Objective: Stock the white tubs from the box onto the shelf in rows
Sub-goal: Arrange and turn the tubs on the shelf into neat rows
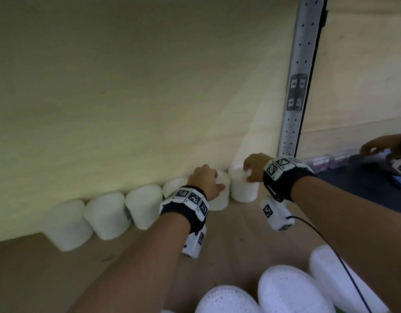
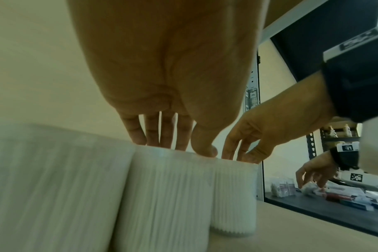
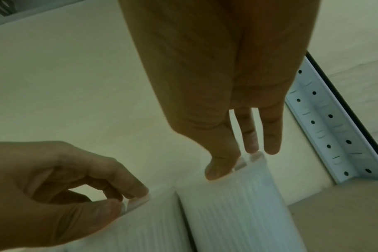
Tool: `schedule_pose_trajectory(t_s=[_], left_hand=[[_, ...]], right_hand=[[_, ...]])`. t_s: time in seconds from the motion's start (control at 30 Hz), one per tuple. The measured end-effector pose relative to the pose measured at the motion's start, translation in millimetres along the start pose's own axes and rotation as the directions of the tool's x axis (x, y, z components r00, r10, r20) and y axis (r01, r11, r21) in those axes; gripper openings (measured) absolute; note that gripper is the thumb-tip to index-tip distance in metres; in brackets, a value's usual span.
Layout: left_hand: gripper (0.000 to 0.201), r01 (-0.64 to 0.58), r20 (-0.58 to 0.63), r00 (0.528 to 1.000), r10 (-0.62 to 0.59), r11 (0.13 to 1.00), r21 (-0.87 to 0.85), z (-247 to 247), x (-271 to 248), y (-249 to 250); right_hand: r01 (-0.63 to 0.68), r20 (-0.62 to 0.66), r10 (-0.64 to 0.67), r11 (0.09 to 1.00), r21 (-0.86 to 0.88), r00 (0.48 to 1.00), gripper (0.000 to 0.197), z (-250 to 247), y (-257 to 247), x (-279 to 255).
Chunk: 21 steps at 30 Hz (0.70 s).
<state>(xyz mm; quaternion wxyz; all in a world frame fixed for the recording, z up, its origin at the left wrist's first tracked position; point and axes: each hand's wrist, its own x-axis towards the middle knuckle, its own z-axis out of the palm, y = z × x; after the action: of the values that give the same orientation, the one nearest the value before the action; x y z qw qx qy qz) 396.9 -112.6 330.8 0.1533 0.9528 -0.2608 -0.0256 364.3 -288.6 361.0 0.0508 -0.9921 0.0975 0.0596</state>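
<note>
Dim light; pale back wall behind a perforated metal upright.

Near tubs cut off by the lower edge; fourth row tub half behind left wrist.

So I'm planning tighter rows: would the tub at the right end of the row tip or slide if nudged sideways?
The rightmost tub looks light, since the right hand holds it by fingertips at the rim. It stands taller than wide, so a high nudge may tip it. The ribbed wall probably gives fingers grip.
</note>
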Motion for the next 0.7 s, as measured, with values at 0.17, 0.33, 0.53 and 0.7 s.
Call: schedule_pose_trajectory(t_s=[0.17,0.33,0.53,0.7], left_hand=[[0.052,0.000,-0.007,1.000,0.000,1.000,-0.025,3.5,0.5,-2.8],[0.051,-0.005,-0.014,1.000,0.005,1.000,-0.022,4.7,-0.2,-3.6],[0.049,0.002,-0.027,1.000,-0.003,0.999,-0.049,6.0,0.3,-3.9],[0.048,0.002,-0.030,1.000,-0.004,0.999,-0.050,6.0,0.4,-4.4]], right_hand=[[0.007,-0.020,-0.006,0.999,0.050,1.000,0.044,1.8,0.8,-2.2],[0.004,-0.036,0.000,0.994,0.110,0.999,0.044,0.8,-0.6,-4.5],[-0.068,-0.057,0.068,0.998,0.011,0.996,0.055,7.5,-6.2,-3.9],[-0.069,-0.045,0.068,0.997,-0.017,0.997,0.056,12.0,-6.6,-3.6]])
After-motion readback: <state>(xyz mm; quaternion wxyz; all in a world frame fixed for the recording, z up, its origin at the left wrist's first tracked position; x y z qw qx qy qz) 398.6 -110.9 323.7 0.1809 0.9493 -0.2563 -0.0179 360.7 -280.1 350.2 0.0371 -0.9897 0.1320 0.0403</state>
